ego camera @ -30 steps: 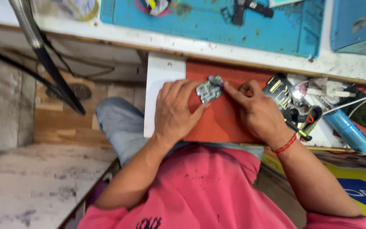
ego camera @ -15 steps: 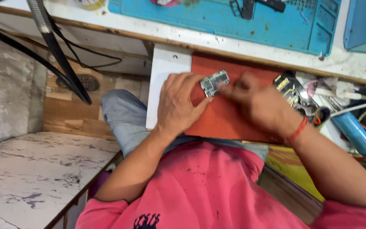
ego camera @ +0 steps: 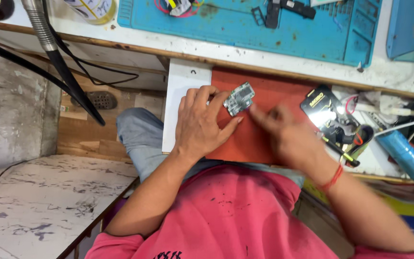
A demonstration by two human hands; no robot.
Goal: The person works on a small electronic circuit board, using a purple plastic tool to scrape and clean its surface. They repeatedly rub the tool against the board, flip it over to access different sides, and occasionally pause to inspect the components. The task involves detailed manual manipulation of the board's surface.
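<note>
A small green-grey circuit board (ego camera: 239, 98) is pinched between the fingertips of my left hand (ego camera: 201, 122), which rests on a red-orange pad (ego camera: 264, 91) in a pulled-out drawer. My right hand (ego camera: 288, 136) is blurred with motion just right of the board, its fingers a short way off the board's lower right corner and apparently holding nothing. A red thread circles my right wrist.
A blue work mat (ego camera: 264, 29) with small parts lies on the bench above. A white sheet (ego camera: 183, 91) sits left of the pad. Tools, a black module (ego camera: 319, 100), wires and a blue cylinder (ego camera: 406, 153) crowd the drawer's right. A black hose (ego camera: 68, 76) slants at left.
My right hand has pulled back from the board toward the right and now blurs. My left hand keeps hold of the board in about the same place.
</note>
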